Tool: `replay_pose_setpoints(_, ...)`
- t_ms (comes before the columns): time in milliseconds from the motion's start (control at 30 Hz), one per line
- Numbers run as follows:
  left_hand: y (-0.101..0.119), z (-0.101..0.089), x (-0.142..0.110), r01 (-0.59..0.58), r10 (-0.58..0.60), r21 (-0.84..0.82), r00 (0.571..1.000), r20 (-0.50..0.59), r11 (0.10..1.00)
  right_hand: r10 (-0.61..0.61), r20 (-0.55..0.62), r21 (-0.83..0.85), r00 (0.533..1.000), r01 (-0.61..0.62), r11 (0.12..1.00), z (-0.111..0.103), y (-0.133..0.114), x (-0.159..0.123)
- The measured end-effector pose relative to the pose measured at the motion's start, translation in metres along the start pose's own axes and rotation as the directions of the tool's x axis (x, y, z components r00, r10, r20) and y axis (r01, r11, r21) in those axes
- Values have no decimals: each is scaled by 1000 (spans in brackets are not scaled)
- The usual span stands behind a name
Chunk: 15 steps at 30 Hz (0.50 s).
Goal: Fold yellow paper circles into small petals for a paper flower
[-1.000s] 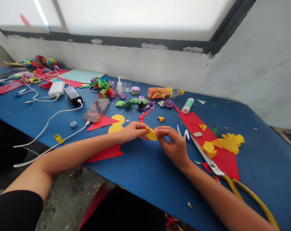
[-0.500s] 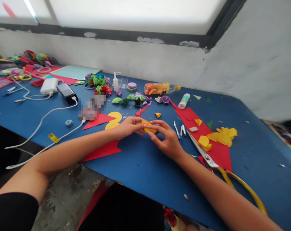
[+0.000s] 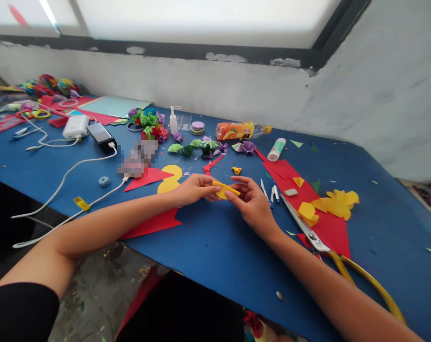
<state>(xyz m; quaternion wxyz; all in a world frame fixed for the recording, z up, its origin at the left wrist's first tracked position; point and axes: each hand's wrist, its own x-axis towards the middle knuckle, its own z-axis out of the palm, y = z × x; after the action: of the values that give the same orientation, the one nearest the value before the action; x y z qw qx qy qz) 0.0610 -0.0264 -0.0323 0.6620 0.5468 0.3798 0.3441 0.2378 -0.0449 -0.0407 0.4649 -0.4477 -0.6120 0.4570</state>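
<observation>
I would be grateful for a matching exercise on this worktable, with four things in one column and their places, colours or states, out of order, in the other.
1. Folded yellow paper
2. Drink bottle
3. Large scissors
4. White nozzle bottle

A. Standing upright
B. Yellow-handled
C. At the fingers of the left hand and right hand
D. Lying on its side, orange-labelled

Right pairs: 1-C, 2-D, 3-B, 4-A.

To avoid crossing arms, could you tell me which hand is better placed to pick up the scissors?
The right hand, I think: the scissors lie on its side, farther from the left hand, though it should first release the yellow paper.
</observation>
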Motion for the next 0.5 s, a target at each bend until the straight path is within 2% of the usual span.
replay_pose_setpoints(167,-4,-1,5,-17,19,-33,999,50,999,-25,6,-57,1000,26,998,-1,-5,-1)
replay_pose_setpoints(267,-7,-2,8,-48,48,-10,995,90,999,3,4,-138,1000,-2,990,-1,-9,-1)
replay_pose_setpoints(433,-6,-7,8,-188,172,165,980,103,968,48,6,-256,999,-45,966,0,-16,2)
replay_pose_setpoints(500,-1,-8,4,-188,157,276,979,131,942,49,-6,-312,999,-48,949,-2,-15,3)
